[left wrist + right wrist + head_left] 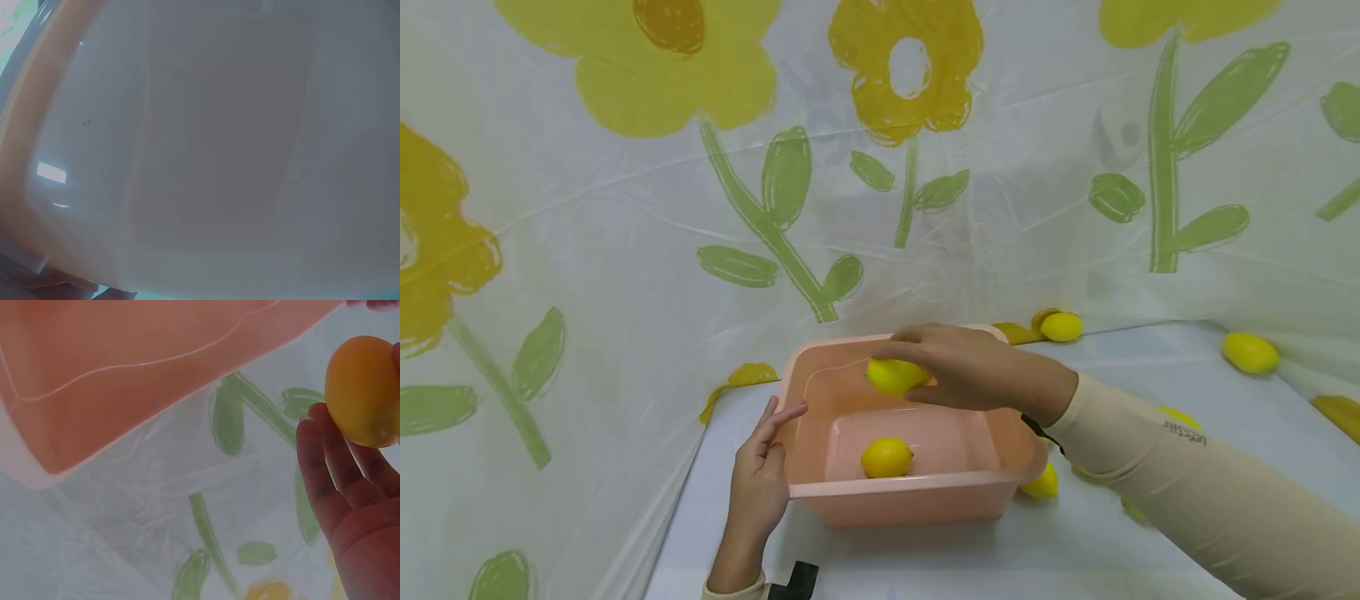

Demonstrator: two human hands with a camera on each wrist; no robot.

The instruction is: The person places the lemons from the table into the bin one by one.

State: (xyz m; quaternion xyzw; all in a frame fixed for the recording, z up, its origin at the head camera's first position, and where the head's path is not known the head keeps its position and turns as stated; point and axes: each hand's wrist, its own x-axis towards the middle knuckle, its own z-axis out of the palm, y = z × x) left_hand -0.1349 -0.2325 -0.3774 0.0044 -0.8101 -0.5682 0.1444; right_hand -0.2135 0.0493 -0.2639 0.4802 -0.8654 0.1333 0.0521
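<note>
A pink plastic basin (917, 504) stands tilted toward me on the table. One yellow lemon (887, 458) lies on its bottom, near the front wall. Over the basin, my right hand (958, 367) holds another lemon (898, 377) between thumb and fingertips; the right wrist view shows that lemon (364, 390) at the ends of the fingers. At the left end, my left hand (762, 479) grips the basin's rim, one finger reaching over the edge. The left wrist view is mostly filled by the basin's outer wall (212, 144), with fingers at the lower left corner.
Loose lemons lie right of the basin: one beside its front corner (1040, 482), others partly behind my right forearm. Farther back are a lemon (1062, 327) by the curtain and another lemon (1251, 353) at the right. A flower-printed curtain (1022, 208) hangs behind the table.
</note>
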